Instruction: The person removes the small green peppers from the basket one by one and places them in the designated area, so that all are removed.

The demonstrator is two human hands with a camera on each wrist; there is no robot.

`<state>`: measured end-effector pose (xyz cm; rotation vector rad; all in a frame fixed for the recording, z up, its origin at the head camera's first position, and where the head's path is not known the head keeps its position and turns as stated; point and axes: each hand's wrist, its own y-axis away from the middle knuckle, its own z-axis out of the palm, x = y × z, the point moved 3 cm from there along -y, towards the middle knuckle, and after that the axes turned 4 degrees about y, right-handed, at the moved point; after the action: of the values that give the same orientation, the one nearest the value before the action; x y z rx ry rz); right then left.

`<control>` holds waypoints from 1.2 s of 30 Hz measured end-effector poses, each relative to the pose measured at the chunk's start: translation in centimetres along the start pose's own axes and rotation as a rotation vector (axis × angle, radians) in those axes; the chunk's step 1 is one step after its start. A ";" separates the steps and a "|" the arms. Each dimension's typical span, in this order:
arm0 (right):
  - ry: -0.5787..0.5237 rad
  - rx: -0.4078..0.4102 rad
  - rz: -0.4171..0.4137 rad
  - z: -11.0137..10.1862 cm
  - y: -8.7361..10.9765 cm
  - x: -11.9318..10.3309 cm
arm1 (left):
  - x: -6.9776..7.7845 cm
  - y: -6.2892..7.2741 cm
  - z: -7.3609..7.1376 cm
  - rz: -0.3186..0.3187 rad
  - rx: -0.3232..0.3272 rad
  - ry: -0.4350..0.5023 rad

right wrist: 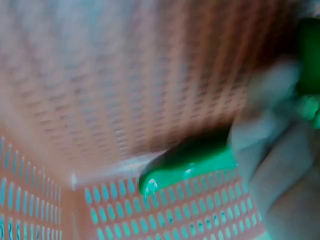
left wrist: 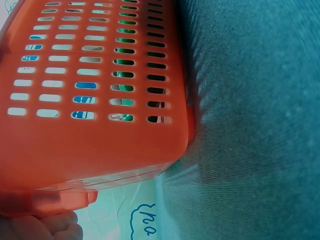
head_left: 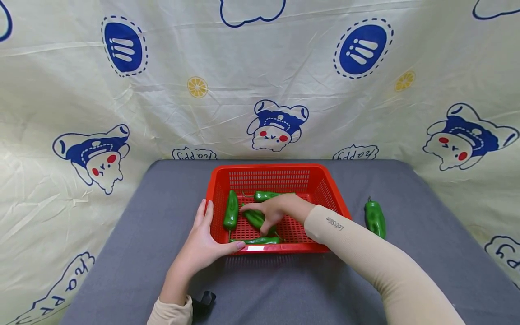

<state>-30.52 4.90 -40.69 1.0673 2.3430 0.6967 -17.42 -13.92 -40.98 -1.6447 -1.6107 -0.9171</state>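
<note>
A red slotted basket (head_left: 280, 248) sits on the grey table with several long green peppers in it. My left hand (head_left: 203, 246) holds its front left corner, thumb along the front rim and fingers at the left side. Reaching down inside, my right hand (head_left: 271, 213) grips a green pepper (head_left: 254, 219) near the middle, thumb and fingers on either side of it. Around it lie one pepper (head_left: 231, 210) along the left wall, another (head_left: 265, 196) toward the back wall, and a third (head_left: 260, 241) beside the front wall. The right forearm covers part of the basket's right side.
Outside the basket, a wide green pepper (head_left: 374, 218) lies on the grey tabletop (head_left: 170, 194) to the right, partly behind the right sleeve. A printed pale sheet (head_left: 227, 122) hangs behind and around the table. Something black (head_left: 204, 301) is by the left wrist.
</note>
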 end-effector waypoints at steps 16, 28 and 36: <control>-0.057 0.008 0.010 -0.2 0.0 0.5 | 0.1 0.2 0.2 0.002 0.004 0.009; -0.169 0.103 -0.097 -2.4 1.7 0.8 | 0.1 0.2 0.2 -0.012 0.002 0.023; -0.260 0.197 -0.180 -4.2 3.8 0.6 | 0.1 0.1 0.1 -0.015 0.008 0.016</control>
<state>-31.38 6.49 -35.27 0.9477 2.2759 0.2473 -17.35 -13.78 -40.91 -1.6177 -1.6159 -0.9279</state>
